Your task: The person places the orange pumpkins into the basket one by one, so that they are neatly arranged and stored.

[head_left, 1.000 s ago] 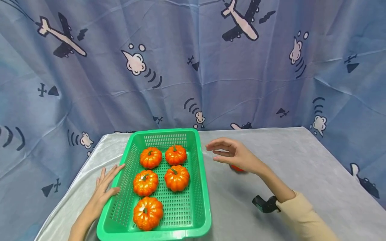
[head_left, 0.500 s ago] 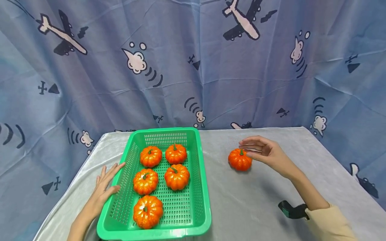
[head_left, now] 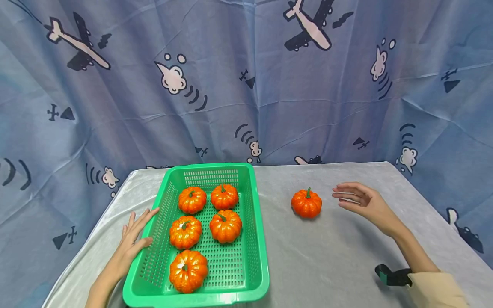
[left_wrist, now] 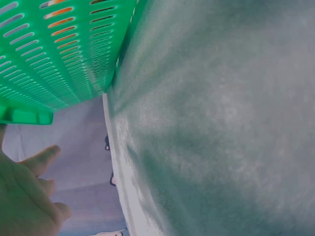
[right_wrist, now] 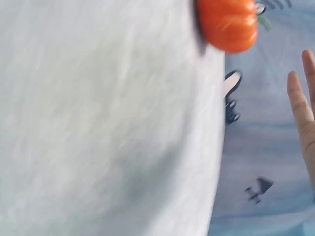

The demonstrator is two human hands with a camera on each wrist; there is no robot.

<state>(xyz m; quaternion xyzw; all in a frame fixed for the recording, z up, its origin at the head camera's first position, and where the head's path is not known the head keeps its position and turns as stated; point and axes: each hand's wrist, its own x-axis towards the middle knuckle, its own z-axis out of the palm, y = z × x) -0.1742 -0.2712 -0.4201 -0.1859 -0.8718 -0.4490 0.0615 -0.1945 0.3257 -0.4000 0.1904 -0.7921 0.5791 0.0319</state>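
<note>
My left hand [head_left: 129, 246] rests with spread, fairly straight fingers on the left rim of a green plastic basket [head_left: 263, 256]. Several small orange pumpkins lie inside, among them a front one [head_left: 188, 271] and a back right one [head_left: 224, 196]. Another orange pumpkin [head_left: 306, 204] with a green stem sits on the table, right of the basket. To the right of that pumpkin my right hand [head_left: 366, 205] hovers above the cloth, holding nothing, its fingers loosely bent. In the right wrist view, the same pumpkin [right_wrist: 229, 24] shows at the top, apart from the fingertips [right_wrist: 294, 81].
A pale grey cloth [head_left: 308, 265] covers the table. Behind it hangs a blue curtain [head_left: 227, 55] printed with planes and clouds. A black strap device [head_left: 393, 276] is on the right wrist. The basket's slotted side wall [left_wrist: 64, 54] fills the left wrist view's upper left.
My right hand has moved right, from beside the basket, past the lone pumpkin, which it partly hid before and which now shows whole. The left hand and basket have stayed put.
</note>
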